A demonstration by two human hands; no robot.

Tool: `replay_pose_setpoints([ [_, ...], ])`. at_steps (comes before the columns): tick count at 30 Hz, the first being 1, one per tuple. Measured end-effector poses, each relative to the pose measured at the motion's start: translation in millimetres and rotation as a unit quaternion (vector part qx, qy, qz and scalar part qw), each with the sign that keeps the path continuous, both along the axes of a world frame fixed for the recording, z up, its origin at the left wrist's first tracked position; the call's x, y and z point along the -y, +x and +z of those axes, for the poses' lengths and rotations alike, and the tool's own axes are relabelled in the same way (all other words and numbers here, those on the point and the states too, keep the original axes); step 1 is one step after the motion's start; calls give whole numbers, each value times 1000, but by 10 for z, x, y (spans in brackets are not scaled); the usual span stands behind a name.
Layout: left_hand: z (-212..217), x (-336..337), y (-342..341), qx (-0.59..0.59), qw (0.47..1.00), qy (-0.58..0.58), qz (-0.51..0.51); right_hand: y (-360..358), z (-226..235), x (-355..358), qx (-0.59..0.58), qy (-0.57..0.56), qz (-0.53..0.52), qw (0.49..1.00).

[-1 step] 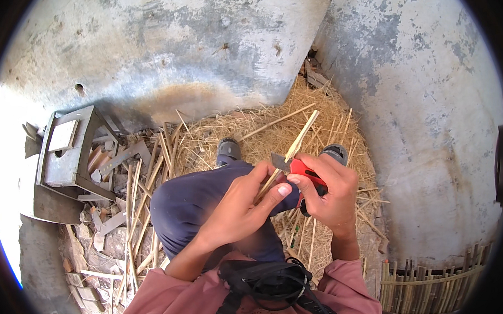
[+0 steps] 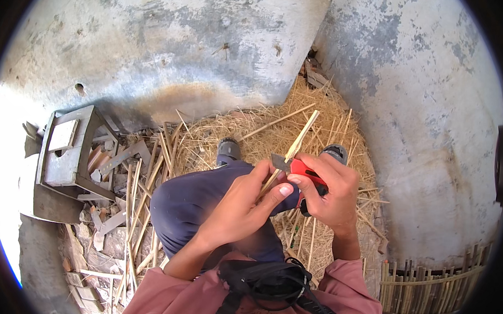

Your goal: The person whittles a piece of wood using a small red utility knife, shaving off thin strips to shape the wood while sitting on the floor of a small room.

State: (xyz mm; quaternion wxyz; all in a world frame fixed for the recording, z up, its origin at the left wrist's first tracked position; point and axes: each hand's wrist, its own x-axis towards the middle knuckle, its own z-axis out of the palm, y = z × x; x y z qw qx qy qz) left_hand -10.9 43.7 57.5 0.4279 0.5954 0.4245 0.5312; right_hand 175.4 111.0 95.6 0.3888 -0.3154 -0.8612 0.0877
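Note:
A thin pale bamboo strip (image 2: pixel 303 135) slants up and away in front of my knees, its far part lighter and shaved. My left hand (image 2: pixel 240 205) is closed around its lower part, with thumb and fingers on either side. In my right hand (image 2: pixel 334 194) is a red utility knife (image 2: pixel 302 169), gripped by its handle between thumb and fingers. The knife's broad grey blade lies across the strip just beyond my left fingertips and touches it. Part of the strip's near end is hidden by my left hand.
Straw and shavings (image 2: pixel 269 120) cover the floor around my shoes. Long loose sticks (image 2: pixel 135 200) lie to the left, beside a worn wooden box frame (image 2: pixel 77 148) and rubble. Weathered walls (image 2: pixel 211 50) close in ahead and right. A bamboo-slat basket (image 2: pixel 424 293) stands at lower right.

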Motion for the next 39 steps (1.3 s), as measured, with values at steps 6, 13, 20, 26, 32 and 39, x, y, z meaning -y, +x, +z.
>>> replay_pose_setpoints([
  [6, 81, -40, 18, -53, 999, -10, 9, 26, 108, -30, 52, 60, 3, 997],
  [13, -44, -60, 176, -73, 991, 21, 108, -28, 21, 15, 49, 121, -51, 990],
  [20, -32, -68, 213, -77, 988, 1, 136, -58, -72, 33, 56, 152, -85, 983],
  [26, -46, -94, 297, -97, 983, -41, 150, -71, -65, 33, 24, 137, -127, 982],
  [32, 7, -81, 250, -49, 989, -43, 130, -50, -7, -15, -32, 74, -129, 988],
  [39, 69, -77, 110, -38, 996, -49, 67, 132, 68, 7, -25, 17, -31, 999],
])
